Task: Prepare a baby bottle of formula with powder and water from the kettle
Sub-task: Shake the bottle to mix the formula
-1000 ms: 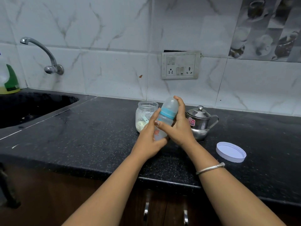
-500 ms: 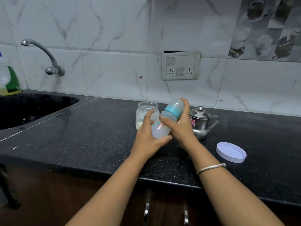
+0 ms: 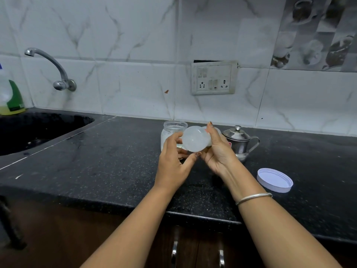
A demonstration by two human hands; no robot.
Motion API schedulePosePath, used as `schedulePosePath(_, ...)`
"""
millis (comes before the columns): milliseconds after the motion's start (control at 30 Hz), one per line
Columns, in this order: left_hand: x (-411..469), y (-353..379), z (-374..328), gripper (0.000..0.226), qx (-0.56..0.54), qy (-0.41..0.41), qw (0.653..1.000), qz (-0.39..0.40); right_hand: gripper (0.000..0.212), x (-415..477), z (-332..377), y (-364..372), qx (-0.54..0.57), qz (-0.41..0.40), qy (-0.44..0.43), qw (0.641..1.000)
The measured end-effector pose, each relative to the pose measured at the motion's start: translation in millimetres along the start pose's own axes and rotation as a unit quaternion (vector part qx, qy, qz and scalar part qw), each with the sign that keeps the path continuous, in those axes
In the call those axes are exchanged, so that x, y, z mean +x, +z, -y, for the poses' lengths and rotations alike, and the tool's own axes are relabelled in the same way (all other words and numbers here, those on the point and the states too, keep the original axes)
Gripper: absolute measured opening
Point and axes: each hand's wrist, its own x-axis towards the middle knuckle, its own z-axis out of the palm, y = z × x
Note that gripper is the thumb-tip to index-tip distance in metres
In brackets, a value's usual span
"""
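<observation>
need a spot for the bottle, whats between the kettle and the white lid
Only bare counter between the kettle and the white lid, in the head view.

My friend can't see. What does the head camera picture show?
The left hand and right hand hold a cloudy baby bottle, base toward the camera, above a black counter. Behind stand an open jar and a steel kettle; a white lid lies to the right.
</observation>
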Motion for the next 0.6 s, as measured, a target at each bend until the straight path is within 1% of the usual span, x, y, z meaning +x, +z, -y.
schedulePosePath(100,-0.2,-0.3,0.7,0.052,0.024,-0.031,0.999,0.006,0.054,2.7,-2.1,-2.6,-0.059,-0.026,-0.072,0.995)
schedulePosePath(200,1.1,0.0,3.1,0.05,0.051,-0.071,0.996,0.024,0.08,4.3,-4.1,-4.5,-0.143,-0.033,-0.175,0.974)
schedulePosePath(233,1.6,-0.1,3.4,0.05,0.062,-0.085,0.994,0.036,0.085,4.2,-4.0,-5.4,-0.17,-0.033,-0.205,0.963)
schedulePosePath(333,3.0,-0.9,5.2,0.048,0.089,-0.116,0.987,0.062,0.091,1.5,-2.8,-7.7,-0.253,-0.012,-0.281,0.926)
schedulePosePath(400,3.1,-1.4,5.4,0.045,0.097,-0.124,0.985,0.067,0.091,-0.9,-2.3,-8.3,-0.275,0.004,-0.3,0.913)
schedulePosePath(500,2.9,-2.2,4.9,0.043,0.102,-0.127,0.984,0.067,0.09,-5.0,-1.2,-6.3,-0.274,0.012,-0.302,0.913)
schedulePosePath(600,2.1,-2.2,3.6,0.045,0.086,-0.122,0.987,0.057,0.092,-4.2,-0.8,-5.1,-0.241,0.008,-0.274,0.931)
